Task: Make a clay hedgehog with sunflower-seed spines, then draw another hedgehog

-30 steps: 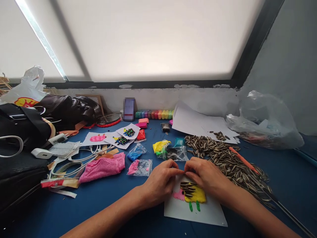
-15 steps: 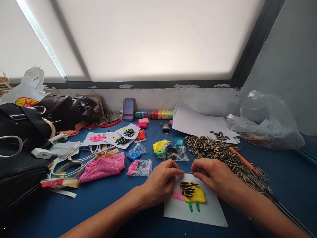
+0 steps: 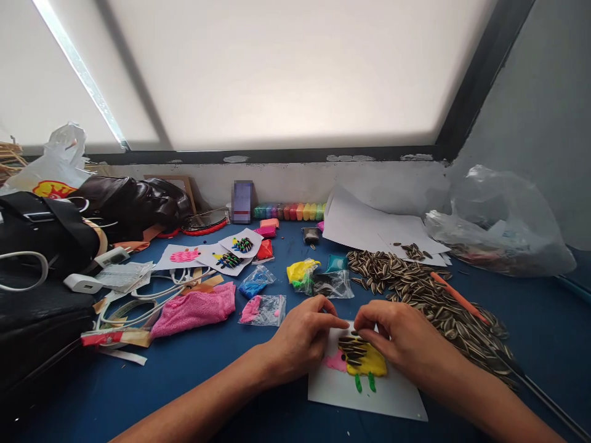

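My right hand (image 3: 396,332) is in a pinch at the upper edge of the yellow clay body (image 3: 373,363), with a striped sunflower seed (image 3: 354,333) at its fingertips, mostly hidden. Several seeds (image 3: 353,349) lie in rows on the clay. The clay animal has a pink head (image 3: 336,362) with a black eye and two green legs (image 3: 364,383), on a white sheet of paper (image 3: 369,403). My left hand (image 3: 302,335), fingers curled and index finger stretched along the top, presses on the sheet's upper left side.
A large heap of sunflower seeds (image 3: 415,289) with an orange stick (image 3: 459,298) lies right. Bagged clay (image 3: 302,274), a pink cloth (image 3: 194,311) and finished clay pictures (image 3: 228,258) lie left. White paper (image 3: 369,224) and a plastic bag (image 3: 503,234) stand behind.
My right hand has moved down from the sheet's top edge to the clay body, bringing the seed to it. My left hand stays on the paper. The view has shifted slightly.
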A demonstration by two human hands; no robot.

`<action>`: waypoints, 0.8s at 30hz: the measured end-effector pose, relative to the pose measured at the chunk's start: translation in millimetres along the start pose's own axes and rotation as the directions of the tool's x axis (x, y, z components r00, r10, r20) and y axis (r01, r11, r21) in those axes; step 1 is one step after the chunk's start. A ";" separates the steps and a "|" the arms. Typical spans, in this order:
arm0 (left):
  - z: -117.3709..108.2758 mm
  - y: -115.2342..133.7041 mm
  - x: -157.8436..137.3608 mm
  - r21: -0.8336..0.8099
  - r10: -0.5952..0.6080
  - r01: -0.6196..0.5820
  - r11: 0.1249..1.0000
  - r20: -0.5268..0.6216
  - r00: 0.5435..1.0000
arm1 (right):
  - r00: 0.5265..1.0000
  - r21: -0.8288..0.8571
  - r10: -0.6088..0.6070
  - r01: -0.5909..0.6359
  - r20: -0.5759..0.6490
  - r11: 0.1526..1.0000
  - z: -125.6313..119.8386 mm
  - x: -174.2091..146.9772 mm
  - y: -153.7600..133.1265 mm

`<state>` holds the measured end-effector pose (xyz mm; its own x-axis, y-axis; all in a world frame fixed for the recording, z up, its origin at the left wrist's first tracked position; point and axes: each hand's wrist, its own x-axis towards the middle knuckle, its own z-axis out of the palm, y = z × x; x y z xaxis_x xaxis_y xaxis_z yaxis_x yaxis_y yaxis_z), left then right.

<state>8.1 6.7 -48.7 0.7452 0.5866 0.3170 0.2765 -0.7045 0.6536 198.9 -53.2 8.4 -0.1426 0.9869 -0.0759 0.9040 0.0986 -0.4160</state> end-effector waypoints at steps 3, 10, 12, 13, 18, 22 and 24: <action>0.0 0.4 0.2 0.000 0.001 -0.001 1.000 0.000 1.000 | 1.000 -0.012 -0.002 0.002 0.005 1.000 1.1 -0.2 -1.8; 0.3 0.4 -0.2 0.003 0.004 -0.004 1.000 0.009 1.000 | 1.000 -0.042 -0.023 0.023 0.004 0.999 5.0 0.4 -0.4; 0.1 0.6 -0.1 0.000 0.002 -0.002 1.000 0.012 1.000 | 1.000 -0.045 -0.025 0.025 0.000 0.999 5.9 0.4 0.4; 0.0 0.8 0.0 0.002 0.001 -0.001 1.000 0.013 1.000 | 1.000 -0.050 -0.025 0.024 -0.004 0.998 6.6 0.3 0.7; -0.6 1.2 0.5 0.005 -0.006 0.005 1.000 0.026 1.000 | 0.999 -0.073 -0.036 0.034 -0.018 0.997 10.7 0.5 2.2; -0.3 0.9 0.5 -0.005 -0.005 0.005 1.000 0.025 1.000 | 0.999 -0.099 -0.037 0.036 -0.007 0.994 10.9 0.2 0.6; 0.1 0.4 0.3 -0.004 0.001 -0.001 1.000 0.017 1.000 | 0.999 -0.103 -0.040 0.038 -0.010 0.994 9.6 -0.4 -0.6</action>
<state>8.4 6.5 -48.4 0.7554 0.5793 0.3061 0.2738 -0.7035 0.6558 194.6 -54.9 -0.1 -0.1743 0.9834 -0.0507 0.9347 0.1491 -0.3227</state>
